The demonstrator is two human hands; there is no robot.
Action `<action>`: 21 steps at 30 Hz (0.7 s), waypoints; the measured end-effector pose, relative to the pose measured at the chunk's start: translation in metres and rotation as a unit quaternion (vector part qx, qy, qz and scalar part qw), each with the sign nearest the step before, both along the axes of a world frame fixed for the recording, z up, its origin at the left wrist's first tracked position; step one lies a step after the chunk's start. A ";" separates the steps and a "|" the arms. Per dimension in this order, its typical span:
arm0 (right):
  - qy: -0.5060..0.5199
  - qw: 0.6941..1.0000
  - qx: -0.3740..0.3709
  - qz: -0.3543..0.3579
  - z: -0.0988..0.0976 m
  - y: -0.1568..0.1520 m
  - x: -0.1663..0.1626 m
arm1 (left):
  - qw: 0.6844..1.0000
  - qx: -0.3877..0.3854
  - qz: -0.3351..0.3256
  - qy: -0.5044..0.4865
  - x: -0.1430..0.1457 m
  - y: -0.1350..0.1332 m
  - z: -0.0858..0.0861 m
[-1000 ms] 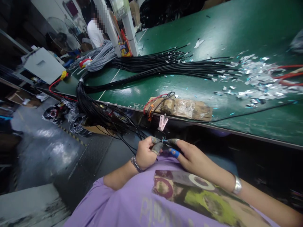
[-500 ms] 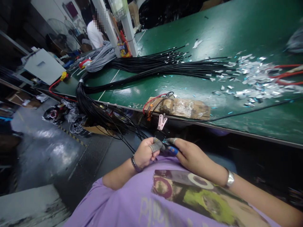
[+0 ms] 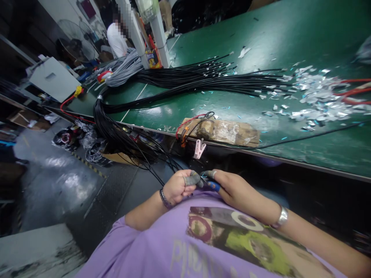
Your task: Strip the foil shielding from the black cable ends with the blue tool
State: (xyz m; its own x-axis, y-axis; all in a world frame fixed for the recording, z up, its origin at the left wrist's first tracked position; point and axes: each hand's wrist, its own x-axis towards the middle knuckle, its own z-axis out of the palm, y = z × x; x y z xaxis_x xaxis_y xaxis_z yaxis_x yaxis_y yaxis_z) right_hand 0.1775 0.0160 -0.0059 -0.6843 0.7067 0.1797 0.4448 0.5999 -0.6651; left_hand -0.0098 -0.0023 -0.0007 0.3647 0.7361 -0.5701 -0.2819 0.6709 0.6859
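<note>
My left hand (image 3: 179, 187) is closed in front of my body, with grey coverings on its thumb and finger. It pinches the end of a black cable, mostly hidden by the fingers. Fine blue and pale wires (image 3: 204, 177) stick out at that end. My right hand (image 3: 232, 187) meets it there, thumb and finger pressed together on these wires; one of its fingertips has a blue covering. Black cables (image 3: 153, 170) hang over the bench edge and run down towards my left hand. Just above both hands, a pink clip (image 3: 199, 149) hangs at the bench edge.
On the green bench (image 3: 278, 46) lie a black cable bundle (image 3: 185, 87), grey cables (image 3: 124, 71) and a pile of foil scraps (image 3: 311, 96). A wooden block (image 3: 232, 132) sits at the near edge. A white box (image 3: 55, 81) and a person (image 3: 116, 40) are far left.
My fingertips have shifted slightly on the cable end, and the thin wires show a little more clearly between them. The view has moved very slightly; the bench things stay in place.
</note>
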 end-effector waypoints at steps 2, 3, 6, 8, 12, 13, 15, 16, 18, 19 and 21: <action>0.001 1.000 -0.006 0.004 0.000 0.000 0.000 | 1.000 -0.019 -0.005 -0.019 -0.001 0.001 0.000; 0.001 1.000 -0.009 0.005 -0.001 0.001 0.001 | 0.999 -0.030 -0.008 -0.030 -0.002 0.002 0.000; -0.003 1.000 -0.014 0.007 -0.002 0.001 0.001 | 0.997 -0.055 -0.014 -0.057 -0.003 0.004 -0.001; -0.005 1.000 -0.012 0.009 -0.003 0.001 0.001 | 0.996 -0.065 -0.015 -0.066 -0.004 0.004 -0.002; -0.010 1.000 -0.003 0.012 -0.004 0.002 0.000 | 0.994 -0.079 -0.007 -0.078 -0.003 0.003 -0.003; -0.010 1.000 0.000 0.011 -0.003 0.002 0.000 | 0.994 -0.078 -0.002 -0.082 -0.003 0.003 -0.003; -0.006 1.000 0.007 0.006 -0.003 0.002 -0.001 | 0.993 -0.074 0.006 -0.092 -0.002 0.002 -0.003; -0.004 1.000 0.011 0.003 -0.003 0.002 -0.001 | 0.993 -0.072 0.010 -0.098 -0.002 0.002 -0.003; 0.000 1.000 0.015 -0.003 -0.003 0.001 -0.002 | 0.991 -0.068 0.016 -0.110 -0.001 0.001 -0.005; 0.001 1.000 0.016 -0.006 -0.003 0.001 -0.002 | 0.991 -0.068 0.018 -0.116 -0.001 0.001 -0.006; 0.002 1.000 0.017 -0.009 -0.002 0.001 -0.002 | 0.989 -0.067 0.020 -0.130 -0.001 0.001 -0.009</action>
